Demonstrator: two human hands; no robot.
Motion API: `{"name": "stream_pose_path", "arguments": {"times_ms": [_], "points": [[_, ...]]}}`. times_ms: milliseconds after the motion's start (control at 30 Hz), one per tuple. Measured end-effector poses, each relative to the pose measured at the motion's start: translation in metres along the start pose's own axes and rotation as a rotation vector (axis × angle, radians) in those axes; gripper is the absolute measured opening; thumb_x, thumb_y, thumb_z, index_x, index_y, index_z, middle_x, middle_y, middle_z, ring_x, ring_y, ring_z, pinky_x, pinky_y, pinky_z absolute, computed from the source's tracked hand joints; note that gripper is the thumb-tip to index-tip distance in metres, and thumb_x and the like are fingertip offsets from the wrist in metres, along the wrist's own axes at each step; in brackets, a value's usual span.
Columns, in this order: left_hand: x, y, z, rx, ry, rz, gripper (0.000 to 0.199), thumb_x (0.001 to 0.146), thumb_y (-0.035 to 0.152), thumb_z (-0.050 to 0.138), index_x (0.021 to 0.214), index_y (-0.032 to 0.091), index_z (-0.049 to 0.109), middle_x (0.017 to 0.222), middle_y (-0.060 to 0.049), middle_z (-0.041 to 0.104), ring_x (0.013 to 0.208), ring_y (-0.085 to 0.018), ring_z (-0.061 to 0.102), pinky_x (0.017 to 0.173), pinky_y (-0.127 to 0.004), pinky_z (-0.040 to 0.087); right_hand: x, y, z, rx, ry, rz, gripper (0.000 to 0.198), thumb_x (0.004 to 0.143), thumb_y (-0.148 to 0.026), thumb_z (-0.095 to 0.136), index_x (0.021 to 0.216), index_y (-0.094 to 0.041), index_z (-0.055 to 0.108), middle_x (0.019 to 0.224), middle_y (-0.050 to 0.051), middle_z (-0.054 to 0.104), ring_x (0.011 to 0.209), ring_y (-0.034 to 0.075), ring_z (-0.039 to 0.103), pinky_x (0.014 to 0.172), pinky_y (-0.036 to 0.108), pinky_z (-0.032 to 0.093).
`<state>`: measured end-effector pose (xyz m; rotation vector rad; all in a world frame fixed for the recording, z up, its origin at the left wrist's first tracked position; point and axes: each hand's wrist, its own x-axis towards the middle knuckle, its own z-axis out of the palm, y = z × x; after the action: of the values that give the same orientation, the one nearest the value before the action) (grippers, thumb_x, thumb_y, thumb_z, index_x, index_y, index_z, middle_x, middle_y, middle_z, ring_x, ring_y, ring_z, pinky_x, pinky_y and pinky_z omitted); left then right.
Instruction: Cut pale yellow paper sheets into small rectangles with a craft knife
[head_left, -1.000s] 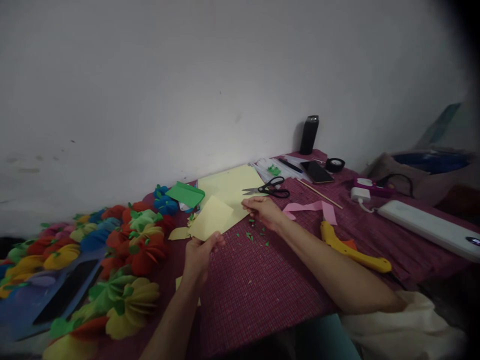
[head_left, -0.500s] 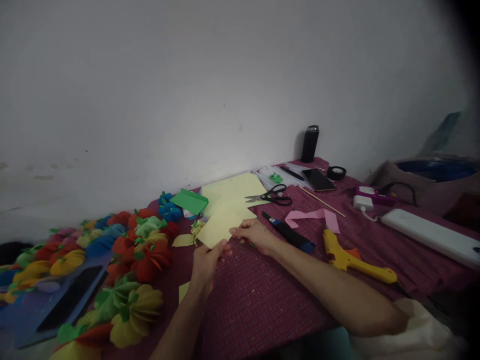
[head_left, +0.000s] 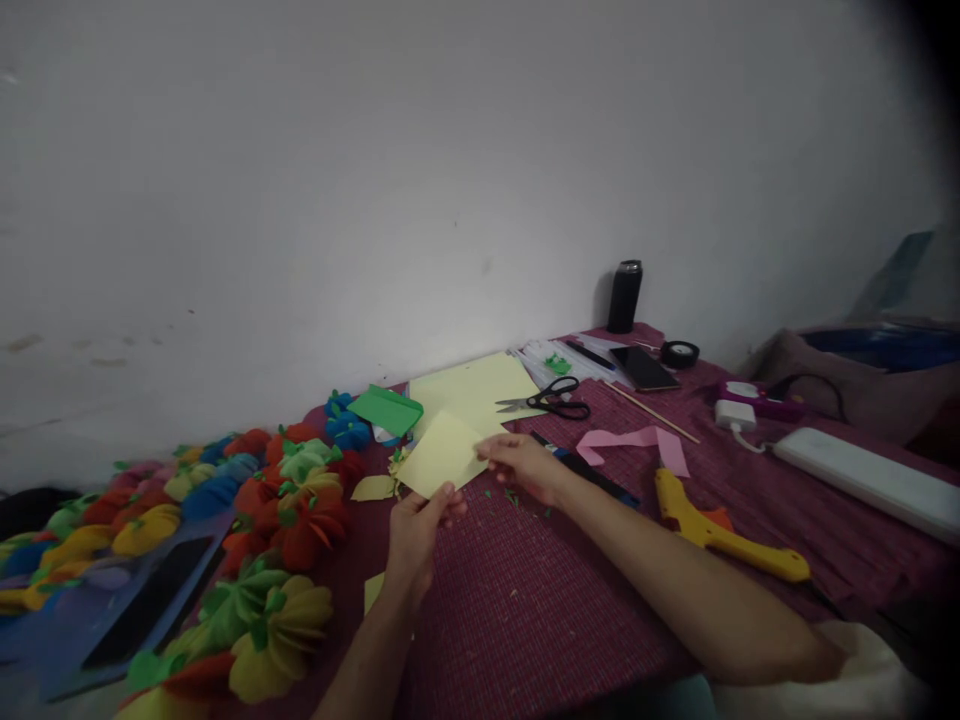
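A square of pale yellow paper [head_left: 444,455] is held up over the table, one corner pointing toward me. My left hand [head_left: 421,525] pinches that near corner between thumb and fingers. At the right corner, the closed fingertips of my right hand [head_left: 523,466] grip the same square. Behind it lie larger yellow sheets [head_left: 469,385], with black-handled scissors [head_left: 559,400] resting open-bladed on their right edge. A small yellow cut piece [head_left: 373,488] and green paper scraps lie near my hands.
Colourful paper pumpkins [head_left: 300,510] crowd the left side. On the right are a utility knife [head_left: 600,483], a pink strip [head_left: 637,440], a yellow glue gun [head_left: 720,535], a wooden stick [head_left: 652,412], a phone [head_left: 645,367] and a white power strip [head_left: 862,480]. A black bottle [head_left: 624,297] stands at the back.
My right hand has shifted slightly right with the paper's right corner, and the square now lies more face-up to view. The whole view has shifted a little.
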<state>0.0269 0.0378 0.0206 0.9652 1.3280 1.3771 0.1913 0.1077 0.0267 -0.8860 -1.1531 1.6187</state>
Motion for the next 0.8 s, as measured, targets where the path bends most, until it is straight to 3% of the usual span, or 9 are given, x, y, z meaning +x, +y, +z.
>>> {"name": "stream_pose_path", "arguments": {"times_ms": [133,267,500,600,700,800], "points": [[-0.005,0.001,0.005,0.039,-0.087,0.002,0.034,0.062,0.035,0.066,0.084,0.010,0.063,0.070,-0.009,0.068,0.061,-0.019,0.063,0.048,-0.022,0.041,-0.008,0.016,0.017,-0.033,-0.103,-0.014,0.031,0.052,-0.039,0.071,0.054,-0.013,0.054,0.052,-0.003,0.052,0.045,0.006,0.041,0.044,0.020,0.030],[-0.007,0.004,0.008,0.057,-0.058,0.017,0.039,0.064,0.033,0.066,0.095,0.011,0.058,0.071,-0.008,0.068,0.059,-0.019,0.063,0.047,-0.023,0.042,-0.008,0.018,0.017,-0.089,-0.141,-0.047,0.030,0.054,-0.038,0.070,0.050,-0.014,0.052,0.045,-0.005,0.046,0.041,0.005,0.036,0.042,0.020,0.026],[-0.004,0.000,0.005,0.039,-0.034,-0.013,0.035,0.063,0.032,0.067,0.089,0.010,0.058,0.068,-0.008,0.067,0.057,-0.018,0.063,0.046,-0.022,0.042,0.007,-0.008,-0.017,-0.109,0.028,-0.062,0.027,0.061,-0.040,0.065,0.063,-0.013,0.060,0.044,-0.005,0.046,0.039,0.005,0.036,0.040,0.019,0.024],[-0.003,-0.001,0.003,0.014,-0.011,-0.023,0.035,0.062,0.033,0.067,0.087,0.010,0.059,0.069,-0.008,0.067,0.058,-0.018,0.063,0.047,-0.022,0.043,0.007,-0.012,-0.020,-0.091,0.049,-0.066,0.027,0.063,-0.041,0.063,0.067,-0.014,0.060,0.051,-0.004,0.049,0.041,0.004,0.038,0.040,0.018,0.026],[-0.003,0.000,0.004,0.020,-0.011,-0.020,0.035,0.062,0.034,0.067,0.087,0.010,0.059,0.068,-0.007,0.066,0.056,-0.017,0.063,0.047,-0.023,0.042,0.000,-0.004,-0.006,-0.096,-0.045,-0.022,0.029,0.058,-0.039,0.067,0.070,-0.014,0.060,0.058,-0.002,0.054,0.046,0.006,0.043,0.042,0.018,0.031],[-0.004,0.002,0.006,0.066,-0.044,-0.020,0.033,0.062,0.033,0.067,0.084,0.010,0.060,0.066,-0.007,0.066,0.054,-0.017,0.062,0.045,-0.022,0.041,-0.004,0.006,0.004,-0.140,-0.127,-0.028,0.029,0.059,-0.039,0.066,0.058,-0.013,0.054,0.052,-0.003,0.051,0.043,0.005,0.041,0.042,0.018,0.031]]}}
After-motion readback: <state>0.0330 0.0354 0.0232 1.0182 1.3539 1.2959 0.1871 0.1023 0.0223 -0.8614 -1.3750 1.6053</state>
